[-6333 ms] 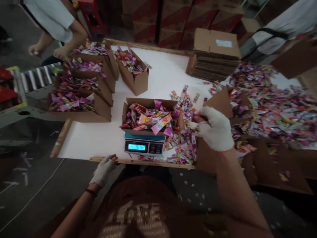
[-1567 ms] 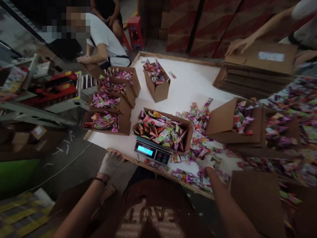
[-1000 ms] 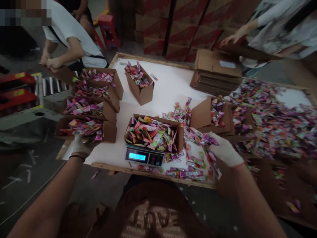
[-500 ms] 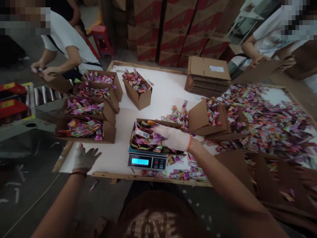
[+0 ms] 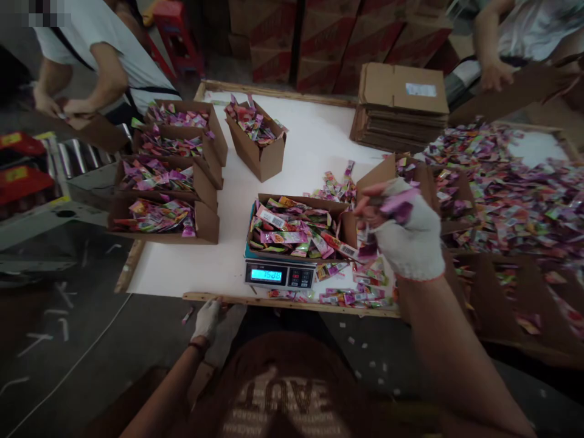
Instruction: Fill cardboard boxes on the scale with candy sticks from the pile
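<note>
My right hand (image 5: pixel 404 231), in a white glove with bare fingertips, is closed around purple candy packets (image 5: pixel 398 204). It is raised just right of an open carton (image 5: pixel 349 226) filled with similar packets. That carton rests on a digital scale (image 5: pixel 279 275) with a lit blue display whose digits are hard to read. My left hand (image 5: pixel 207 319), gloved too, is low at the wooden front edge of the table (image 5: pixel 292 304); its fingers are loosely extended and hold nothing visible.
Filled cartons (image 5: pixel 207 225) line the left side, and another carton (image 5: pixel 262 161) stands behind the scale. Flattened cardboard (image 5: pixel 401 91) is stacked at the back. A large heap of packets (image 5: pixel 515 194) covers the right. Co-workers handle cardboard at left (image 5: pixel 98 131) and right (image 5: pixel 506 91).
My right hand has moved from inside the carton on the scale to its right, lifting packets. My left hand has come down and right to the table's edge. The display reading has changed.
</note>
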